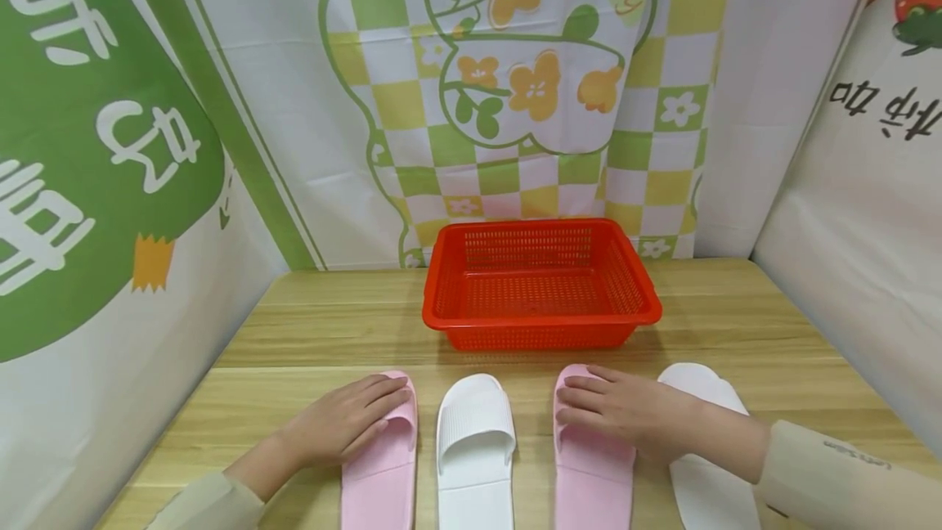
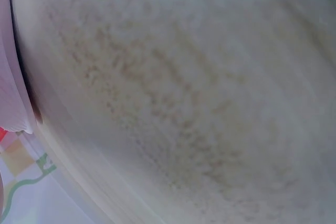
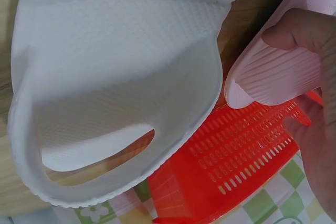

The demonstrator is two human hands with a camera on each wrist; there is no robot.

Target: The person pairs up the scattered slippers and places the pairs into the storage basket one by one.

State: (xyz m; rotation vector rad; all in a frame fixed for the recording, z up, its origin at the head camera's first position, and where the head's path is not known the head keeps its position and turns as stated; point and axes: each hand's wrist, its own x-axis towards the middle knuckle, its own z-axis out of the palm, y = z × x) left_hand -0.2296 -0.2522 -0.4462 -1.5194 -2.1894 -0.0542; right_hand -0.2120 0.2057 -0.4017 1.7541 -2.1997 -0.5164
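Note:
Pink and white slippers alternate in a row on the wooden table. My left hand (image 1: 346,419) grips the strap of the leftmost pink slipper (image 1: 379,485), its fingers lying across the top. The other pink slipper (image 1: 592,489) is under my right hand (image 1: 633,411); in the right wrist view the thumb (image 3: 294,32) presses by the ribbed strap, with fingers at the far side. Between the pink slippers lies a white slipper (image 1: 474,464). Another white slipper (image 1: 714,489) is partly hidden beneath my right forearm. A blurred pale surface fills most of the left wrist view.
A red plastic basket (image 1: 540,338) with slotted sides stands behind the slippers, near the back of the table (image 1: 331,334). Printed cloth (image 1: 515,178) hangs behind it, and more cloth walls in both sides.

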